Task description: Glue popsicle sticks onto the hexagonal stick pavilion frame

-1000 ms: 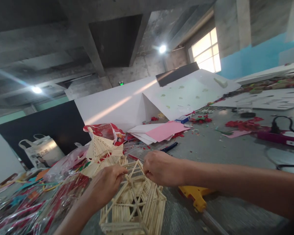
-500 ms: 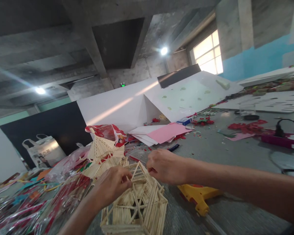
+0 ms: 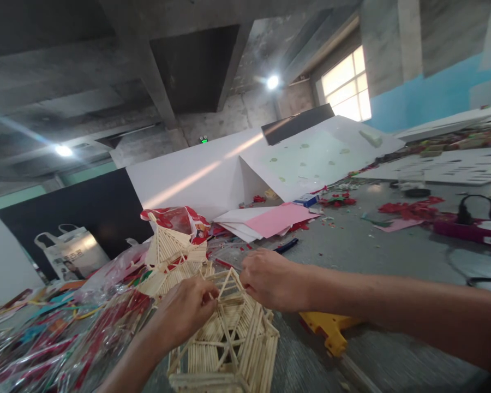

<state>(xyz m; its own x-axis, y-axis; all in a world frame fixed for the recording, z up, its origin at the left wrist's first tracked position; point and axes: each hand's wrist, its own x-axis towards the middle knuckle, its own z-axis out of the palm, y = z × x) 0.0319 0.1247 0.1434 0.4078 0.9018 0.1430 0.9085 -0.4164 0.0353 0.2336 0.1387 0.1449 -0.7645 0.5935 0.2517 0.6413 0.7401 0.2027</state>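
A model built of pale thin wooden sticks (image 3: 256, 349) stands in front of me, with an open lattice frame at its top. My left hand (image 3: 190, 305) is at the frame's left side, its thumb and fingers pinched on a stick there. On the other side, my right hand (image 3: 270, 281) is closed beside the frame's peak. Its fingertips are turned away, and whatever they hold is hidden. A second stick model with a pointed roof (image 3: 169, 248) stands behind my left hand. Below my right forearm lies a yellow glue gun (image 3: 331, 330), partly covered by the arm.
Plastic-wrapped sticks (image 3: 94, 338) and coloured scraps cover the left side. Behind the models are a red plastic bag (image 3: 196, 221), pink paper (image 3: 274, 218) and a dark pen (image 3: 286, 245). At right lie a purple power strip (image 3: 462, 232) and red scraps (image 3: 413, 207).
My right hand has shifted slightly left, closer to the frame's peak. My left hand stays at the frame's left side. The view has moved only a little.
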